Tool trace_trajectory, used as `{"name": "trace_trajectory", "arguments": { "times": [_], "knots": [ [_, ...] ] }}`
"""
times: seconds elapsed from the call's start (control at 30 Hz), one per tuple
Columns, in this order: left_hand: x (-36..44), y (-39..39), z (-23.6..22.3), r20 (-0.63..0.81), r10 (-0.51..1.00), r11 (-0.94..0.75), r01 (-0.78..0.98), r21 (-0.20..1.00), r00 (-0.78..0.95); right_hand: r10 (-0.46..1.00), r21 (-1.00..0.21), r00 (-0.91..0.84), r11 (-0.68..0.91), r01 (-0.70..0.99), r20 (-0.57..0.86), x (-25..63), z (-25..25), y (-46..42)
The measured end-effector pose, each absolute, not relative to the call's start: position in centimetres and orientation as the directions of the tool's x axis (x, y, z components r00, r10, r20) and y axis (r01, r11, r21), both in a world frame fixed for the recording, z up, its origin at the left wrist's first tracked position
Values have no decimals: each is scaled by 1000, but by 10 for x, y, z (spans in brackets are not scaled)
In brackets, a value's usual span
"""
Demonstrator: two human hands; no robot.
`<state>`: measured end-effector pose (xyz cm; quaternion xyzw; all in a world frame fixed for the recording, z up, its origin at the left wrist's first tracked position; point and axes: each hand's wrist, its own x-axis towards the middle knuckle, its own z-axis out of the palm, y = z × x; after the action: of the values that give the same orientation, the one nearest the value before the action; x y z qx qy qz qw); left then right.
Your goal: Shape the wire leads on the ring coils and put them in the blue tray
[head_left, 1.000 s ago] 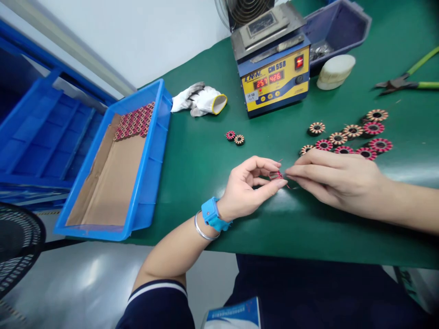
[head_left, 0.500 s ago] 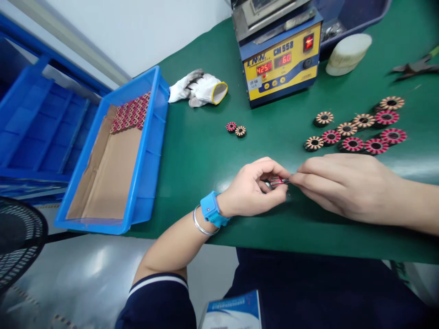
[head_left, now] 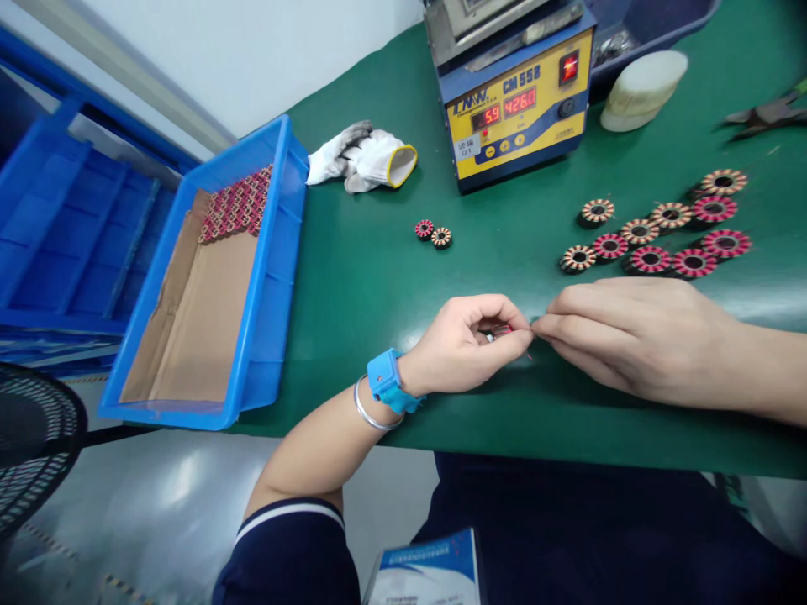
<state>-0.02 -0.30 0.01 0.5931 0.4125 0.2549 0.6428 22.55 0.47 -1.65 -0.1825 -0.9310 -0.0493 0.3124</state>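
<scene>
My left hand [head_left: 470, 344] is closed around a wound motor stator [head_left: 502, 331]. Only a bit of the stator's red winding shows between the thumb and fingers. The fingertips of my right hand [head_left: 643, 344] are pinched together right beside the left fingertips. Whatever the right fingers grip is too small and hidden to make out. A short red wire end pokes out below the left thumb. Beyond my right hand stand several stators [head_left: 649, 259] with red or copper-coloured windings. Two small stators [head_left: 441, 238] sit side by side farther left on the green table [head_left: 353, 294].
A blue bin [head_left: 236, 361] at the left holds rows of stators on cardboard. White gloves [head_left: 371, 160] lie beside it. At the back stands a yellow and blue CM 558 unit [head_left: 517, 126] with lit digits, near a whitish block [head_left: 643, 91], a dark bin [head_left: 656, 25] and pliers [head_left: 766, 118].
The left thumb and fingertips have drawn closer together, covering more of the stator. The right hand stays pinched in nearly the same place. The digits on the yellow unit differ.
</scene>
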Motion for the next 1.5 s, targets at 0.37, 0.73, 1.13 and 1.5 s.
{"name": "trace_trajectory", "arguments": {
  "times": [0.37, 0.73, 1.13, 1.5],
  "knots": [
    [1, -7, -2, -145, 844, 39, 210, 977, 516, 322, -27, -756, 927, 374, 571, 224, -16, 5],
    [0, -5, -2, -99, 890, 34, 153, 988, 445, 465, -288, -679, 885, 365, 569, 227, -14, 14],
    [4, -5, -5, -95, 959, 67, 112, 991, 265, 633, -551, -485, 770, 320, 603, 216, -23, 14],
    [4, -3, -9, -91, 962, 74, 77, 994, 257, 589, -509, -501, 805, 304, 634, 210, -26, 10]
  ]
}}
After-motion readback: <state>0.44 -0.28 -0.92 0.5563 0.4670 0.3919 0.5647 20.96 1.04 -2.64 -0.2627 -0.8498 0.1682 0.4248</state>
